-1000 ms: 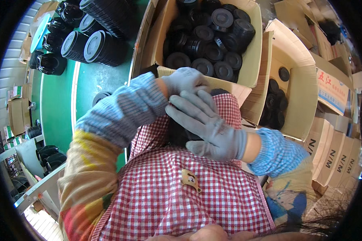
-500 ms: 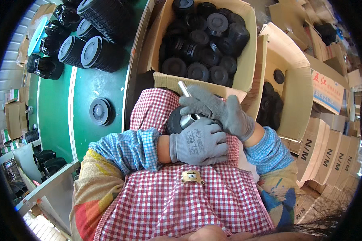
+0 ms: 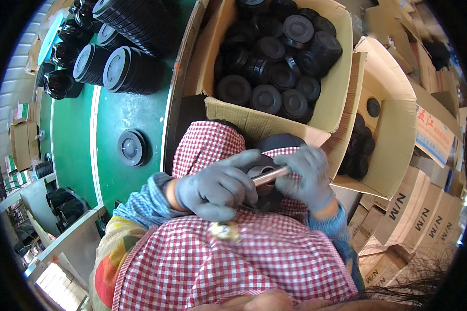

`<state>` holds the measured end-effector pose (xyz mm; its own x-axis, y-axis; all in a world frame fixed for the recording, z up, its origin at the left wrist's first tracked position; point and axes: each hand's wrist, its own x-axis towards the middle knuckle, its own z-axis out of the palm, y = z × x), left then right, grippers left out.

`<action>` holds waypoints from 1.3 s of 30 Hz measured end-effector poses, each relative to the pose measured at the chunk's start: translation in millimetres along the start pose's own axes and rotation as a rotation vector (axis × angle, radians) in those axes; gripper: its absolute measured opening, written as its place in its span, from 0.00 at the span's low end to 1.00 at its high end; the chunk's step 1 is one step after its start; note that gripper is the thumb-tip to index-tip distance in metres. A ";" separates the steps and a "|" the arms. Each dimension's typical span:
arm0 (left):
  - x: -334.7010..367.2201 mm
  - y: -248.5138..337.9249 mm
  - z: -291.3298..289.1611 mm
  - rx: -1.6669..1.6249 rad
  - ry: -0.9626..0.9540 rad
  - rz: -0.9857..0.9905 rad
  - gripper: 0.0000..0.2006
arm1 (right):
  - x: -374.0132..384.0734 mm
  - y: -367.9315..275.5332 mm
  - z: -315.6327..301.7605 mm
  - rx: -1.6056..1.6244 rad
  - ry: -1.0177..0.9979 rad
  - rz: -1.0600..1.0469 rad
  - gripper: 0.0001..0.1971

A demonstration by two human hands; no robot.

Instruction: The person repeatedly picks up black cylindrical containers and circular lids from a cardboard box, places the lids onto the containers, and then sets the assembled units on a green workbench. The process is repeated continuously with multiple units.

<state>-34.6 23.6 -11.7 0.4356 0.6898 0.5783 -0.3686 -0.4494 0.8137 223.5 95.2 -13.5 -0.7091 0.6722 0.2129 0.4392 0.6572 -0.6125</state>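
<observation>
My left hand (image 3: 219, 186), in a grey glove, is closed on the side of a black round plastic part (image 3: 259, 169) in my lap. The glove covers much of that part. A shiny metal tube (image 3: 271, 177) slants across the part, its lower left end at the part's middle. Fingers of my right hand (image 3: 308, 179), also gloved in grey, are wrapped round the tube's upper right end. Under both hands lies a red and white checked apron (image 3: 207, 259).
A cardboard box (image 3: 264, 118) full of black round parts stands just ahead. Right of it, another carton (image 3: 392, 135) holds several more. On the left, a green worktable (image 3: 75, 140) bears stacked black lids (image 3: 122, 70) and one lone disc (image 3: 133, 147). Flattened cartons (image 3: 399, 212) lean at right.
The tube has swung from upright to a low slant toward the right. My left hand has moved left onto the black part's side, and my right hand has dropped lower. The view has shifted slightly.
</observation>
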 end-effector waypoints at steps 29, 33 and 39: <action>-259.5 202.8 -96.4 0.333 1.390 -0.400 0.12 | 160.8 -52.2 167.5 0.190 -0.273 0.166 0.17; -311.4 199.2 -196.5 0.231 1.651 -0.187 0.15 | 197.3 -84.1 264.1 0.178 -0.258 0.257 0.17; -297.6 153.0 -320.3 0.101 1.850 -0.159 0.12 | 204.6 -102.5 267.6 0.059 -0.194 0.067 0.21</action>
<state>-483.7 -68.7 -78.0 -0.9056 0.3570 -0.2289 -0.3450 -0.3063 0.8872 -114.2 74.2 -110.8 -0.7751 0.6315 0.0229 0.4598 0.5885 -0.6651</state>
